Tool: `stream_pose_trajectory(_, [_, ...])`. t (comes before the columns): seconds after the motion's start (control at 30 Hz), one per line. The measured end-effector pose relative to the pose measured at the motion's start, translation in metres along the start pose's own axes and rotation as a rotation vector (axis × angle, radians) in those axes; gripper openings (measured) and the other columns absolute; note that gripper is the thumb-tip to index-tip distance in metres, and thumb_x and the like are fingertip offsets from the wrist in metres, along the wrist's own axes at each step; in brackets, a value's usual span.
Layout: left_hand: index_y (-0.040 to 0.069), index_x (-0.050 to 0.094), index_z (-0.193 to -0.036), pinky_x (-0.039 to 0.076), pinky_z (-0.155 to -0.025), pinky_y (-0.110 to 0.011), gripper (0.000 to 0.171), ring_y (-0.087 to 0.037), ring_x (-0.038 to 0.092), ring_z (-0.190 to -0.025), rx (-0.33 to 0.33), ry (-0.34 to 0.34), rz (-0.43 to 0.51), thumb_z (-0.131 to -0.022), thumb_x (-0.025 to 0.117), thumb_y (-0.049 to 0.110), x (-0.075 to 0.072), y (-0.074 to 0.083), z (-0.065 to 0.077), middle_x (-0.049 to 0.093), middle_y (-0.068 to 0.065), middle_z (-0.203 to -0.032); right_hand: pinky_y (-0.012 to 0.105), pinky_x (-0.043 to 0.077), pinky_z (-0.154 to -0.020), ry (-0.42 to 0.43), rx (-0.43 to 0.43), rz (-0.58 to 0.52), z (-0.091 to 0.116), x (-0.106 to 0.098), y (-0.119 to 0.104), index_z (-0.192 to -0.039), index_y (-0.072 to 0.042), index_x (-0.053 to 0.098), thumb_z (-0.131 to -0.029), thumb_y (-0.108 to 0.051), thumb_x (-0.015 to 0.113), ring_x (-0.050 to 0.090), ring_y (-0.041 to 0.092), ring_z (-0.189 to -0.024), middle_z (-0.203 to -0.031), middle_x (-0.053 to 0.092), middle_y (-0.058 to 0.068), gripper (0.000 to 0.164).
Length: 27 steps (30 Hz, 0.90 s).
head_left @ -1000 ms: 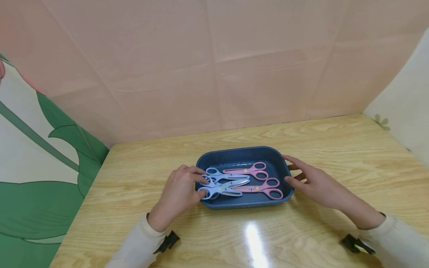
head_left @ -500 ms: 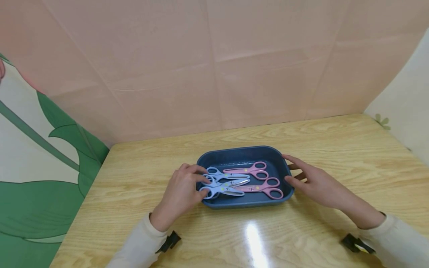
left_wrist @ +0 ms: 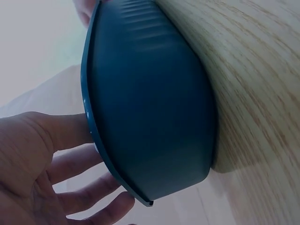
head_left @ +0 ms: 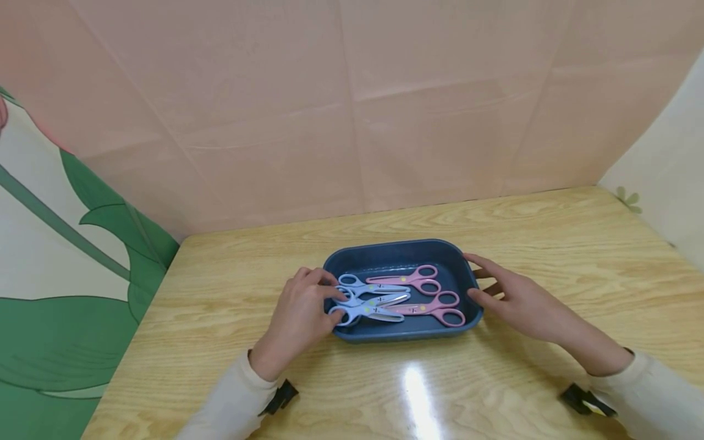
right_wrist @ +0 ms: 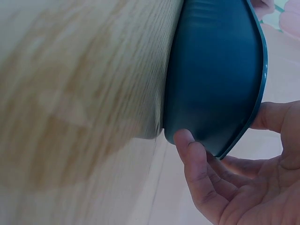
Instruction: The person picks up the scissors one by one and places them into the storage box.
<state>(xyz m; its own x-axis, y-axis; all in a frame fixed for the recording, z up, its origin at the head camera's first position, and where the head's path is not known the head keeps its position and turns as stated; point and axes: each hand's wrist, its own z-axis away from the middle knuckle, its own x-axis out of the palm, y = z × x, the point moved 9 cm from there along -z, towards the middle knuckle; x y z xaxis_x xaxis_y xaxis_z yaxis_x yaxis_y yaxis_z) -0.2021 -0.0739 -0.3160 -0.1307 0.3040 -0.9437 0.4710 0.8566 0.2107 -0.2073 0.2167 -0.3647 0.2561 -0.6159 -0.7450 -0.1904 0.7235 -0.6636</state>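
Note:
A dark blue tray (head_left: 396,335) holds blue-handled scissors and two pink pairs. At its left end, my left hand (head_left: 299,315) reaches over the rim and pinches the handle loops of the nearest blue scissors (head_left: 367,310). More blue scissors (head_left: 379,288) lie just behind that pair. At the opposite end, my right hand (head_left: 514,299) holds the tray by its rim and outer wall, with bent fingers (right_wrist: 194,161) beside the corner in the right wrist view. The left wrist view shows the left fingers (left_wrist: 70,131) at the rim, but the scissors are hidden there by the tray wall.
Pink scissors (head_left: 407,279) lie at the tray's back and another pink pair (head_left: 434,310) at its front right. The wood-grain table (head_left: 247,263) meets a pinkish sheet (head_left: 352,122) behind. A leaf-patterned panel (head_left: 60,330) stands on the left.
The nearest blue scissors have shifted slightly right inside the tray, together with my left hand. The right hand and pink scissors look the same.

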Motion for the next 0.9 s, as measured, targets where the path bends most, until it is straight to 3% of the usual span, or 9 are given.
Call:
stream_pose_trajectory(0.33, [0.020,0.081,-0.086,0.050,-0.086,-0.051,0.016,-0.024,0.061,-0.101,-0.028,0.043,-0.011,-0.072,0.088,0.020,-0.0007,-0.0003,0.0013,0.074,0.001,-0.108,0.043,0.061,-0.077,0.004,0.000,0.005,0.0008,-0.0007,0.0001,-0.157,-0.013,0.027,-0.101,-0.036,0.056,0.068,0.037,-0.109,-0.139,0.054,0.029,0.067])
stream_pose_trajectory(0.57, [0.019,0.081,-0.089,0.046,-0.084,-0.047,0.017,-0.023,0.059,-0.100,-0.047,0.019,-0.009,-0.073,0.087,0.020,0.0030,-0.0005,0.0016,0.075,0.002,-0.110,0.043,0.061,-0.077,0.006,-0.001,0.002,0.0012,-0.0012,-0.0001,-0.157,-0.013,0.027,-0.101,-0.036,0.056,0.068,0.037,-0.109,-0.139,0.054,0.029,0.067])
stream_pose_trajectory(0.9, [0.020,0.082,-0.087,0.043,-0.086,-0.048,0.018,-0.023,0.058,-0.101,-0.023,0.033,-0.025,-0.072,0.089,0.024,0.0064,0.0040,0.0018,0.075,0.004,-0.109,0.042,0.061,-0.076,0.003,0.001,0.012,-0.0008,0.0005,-0.0006,-0.157,-0.010,0.026,-0.102,-0.032,0.057,0.068,0.037,-0.108,-0.139,0.054,0.030,0.067])
